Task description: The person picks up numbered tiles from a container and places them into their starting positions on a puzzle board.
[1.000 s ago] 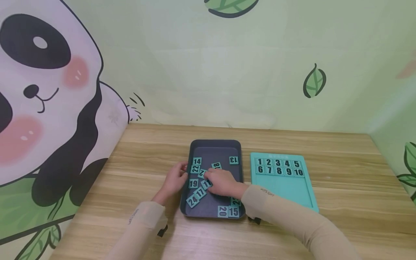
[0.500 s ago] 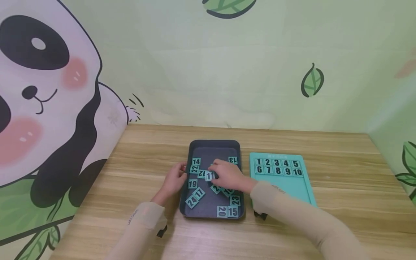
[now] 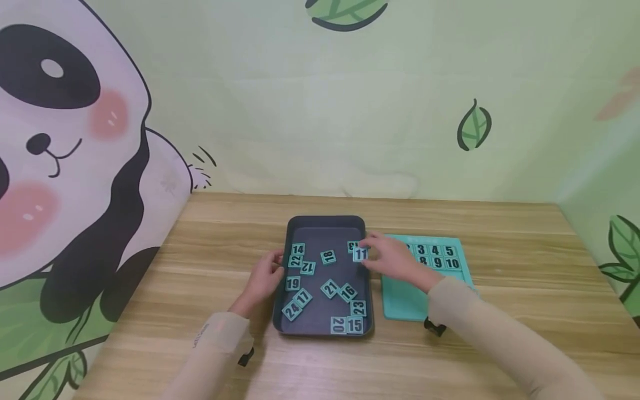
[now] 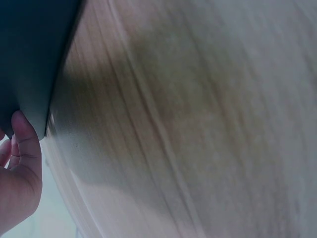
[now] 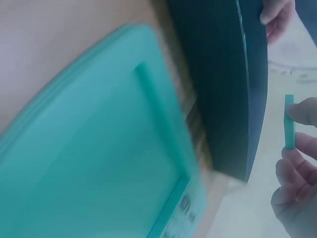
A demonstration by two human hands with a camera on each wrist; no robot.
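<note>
Tabletop (image 3: 230, 222) surrounds tray (image 3: 325, 222); right grip (image 3: 396, 261) pinches tile 11 (image 3: 360, 254) near its rim.

Prob. kids' play rm: cartoon panda (image 3: 70, 119) + leaves (image 3: 474, 129) on wall (image 3: 300, 116), wood-grain tbl (image 3: 220, 239).

Spreads out broad and flat as a wood-grained table (image 3: 310, 366), light brown with darker streaks running from side to side in the head view. Carries, near the middle, a dark rectangular tray (image 3: 325, 236) with raised walls, set lengthwise from front to back. Bears, just to the right of it, a turquoise board (image 3: 400, 297) with a raised rim, lying flat, parted from the tray by a narrow strip of wood and reaching less far at both front and back.
</note>
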